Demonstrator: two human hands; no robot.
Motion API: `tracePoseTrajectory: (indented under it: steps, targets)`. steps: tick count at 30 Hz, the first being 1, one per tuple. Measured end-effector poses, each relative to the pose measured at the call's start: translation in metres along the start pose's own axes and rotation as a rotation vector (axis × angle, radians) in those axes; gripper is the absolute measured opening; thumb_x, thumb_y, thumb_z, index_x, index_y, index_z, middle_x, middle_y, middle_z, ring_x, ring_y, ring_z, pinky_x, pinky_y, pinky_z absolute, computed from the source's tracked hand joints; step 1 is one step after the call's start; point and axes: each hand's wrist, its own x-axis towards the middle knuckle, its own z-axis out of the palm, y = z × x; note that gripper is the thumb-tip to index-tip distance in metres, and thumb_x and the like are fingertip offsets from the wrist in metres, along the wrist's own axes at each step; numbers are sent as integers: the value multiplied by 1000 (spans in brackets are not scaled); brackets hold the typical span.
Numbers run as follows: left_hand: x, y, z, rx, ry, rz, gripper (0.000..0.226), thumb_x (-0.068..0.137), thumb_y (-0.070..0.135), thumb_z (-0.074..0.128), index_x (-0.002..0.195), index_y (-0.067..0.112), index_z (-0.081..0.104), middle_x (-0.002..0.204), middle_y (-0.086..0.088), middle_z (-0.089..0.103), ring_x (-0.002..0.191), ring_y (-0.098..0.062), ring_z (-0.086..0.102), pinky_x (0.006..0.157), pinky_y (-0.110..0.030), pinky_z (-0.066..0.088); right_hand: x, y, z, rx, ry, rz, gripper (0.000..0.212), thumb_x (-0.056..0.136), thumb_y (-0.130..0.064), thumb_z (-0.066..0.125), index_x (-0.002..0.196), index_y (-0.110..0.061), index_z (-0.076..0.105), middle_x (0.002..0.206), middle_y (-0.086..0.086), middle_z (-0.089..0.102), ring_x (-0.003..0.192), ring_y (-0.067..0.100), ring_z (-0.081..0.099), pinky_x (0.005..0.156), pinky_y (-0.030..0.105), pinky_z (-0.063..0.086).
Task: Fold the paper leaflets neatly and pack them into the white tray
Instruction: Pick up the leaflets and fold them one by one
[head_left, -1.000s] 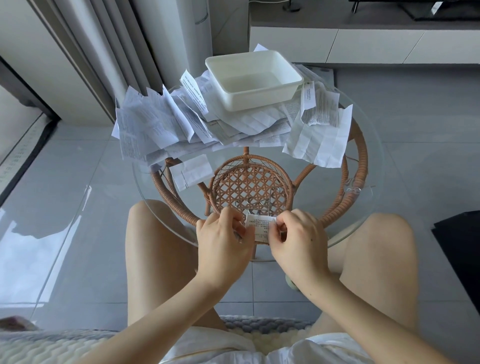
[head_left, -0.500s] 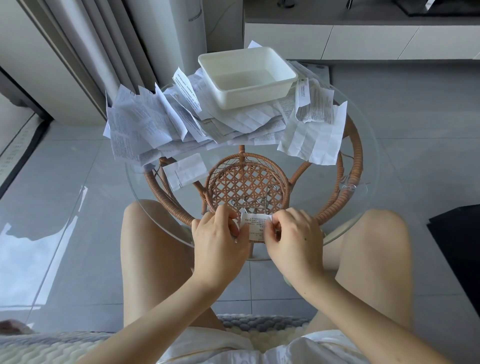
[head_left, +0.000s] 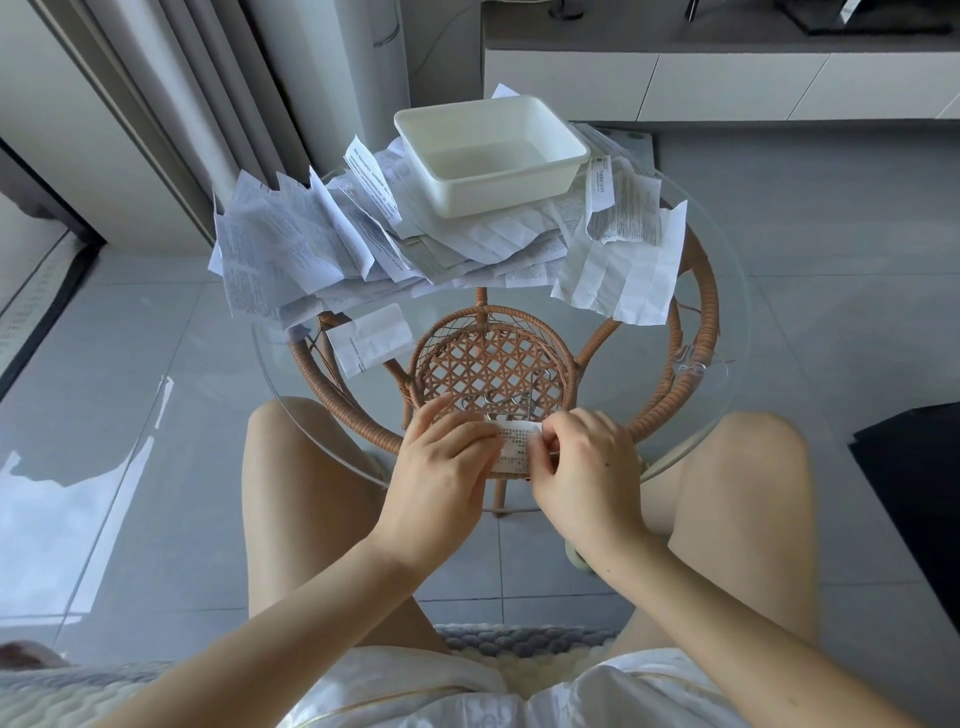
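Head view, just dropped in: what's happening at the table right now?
A seated person is folding a small leaflet at the near edge of the glass table, with left hand and right hand both holding it. The tray at the far side looks empty and sits on a pile of unfolded leaflets. Nothing is packed yet.

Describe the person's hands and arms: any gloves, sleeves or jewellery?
The left hand and right hand are bare: no gloves, rings or watch visible. The forearms carry no sleeves. White clothing shows at the lap.
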Motion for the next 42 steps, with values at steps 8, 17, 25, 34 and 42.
tracePoseTrajectory:
  steps: [8,17,25,34,42]
  targets:
    - [-1,3,-1,40,-32,-116,14,79,18,65,85,18,77,98,7,74,97,-16,67,111,-58,22,-9,-10,3,-85,3,55,23,75,-25,69,92,-12,60,81,6,59,78,29,56,66,39,45]
    - [-1,4,-9,61,-163,-169,23,79,18,63,97,24,76,109,11,71,109,-18,65,106,-70,11,-21,-3,-2,-80,38,61,37,81,-30,54,116,-19,62,97,5,60,91,30,58,71,39,42]
    - [5,2,-15,62,-200,-185,25,80,16,65,101,26,76,106,10,71,106,-20,66,95,-73,9,-17,6,-13,2,-3,2,56,73,-8,74,126,-22,61,85,2,51,78,25,54,65,35,41]
    - [3,0,-14,130,-205,-137,28,76,18,65,99,30,76,103,11,72,104,-16,67,96,-72,12,-20,17,-19,-85,-35,-147,30,81,-28,63,107,-16,73,80,5,48,69,23,46,57,30,35]
    - [2,-2,-18,156,-152,-114,25,74,25,62,93,29,77,98,12,73,98,-12,69,97,-72,17,-16,10,-23,-76,-39,-107,34,75,-33,70,104,-15,75,74,3,46,65,21,47,56,27,30]
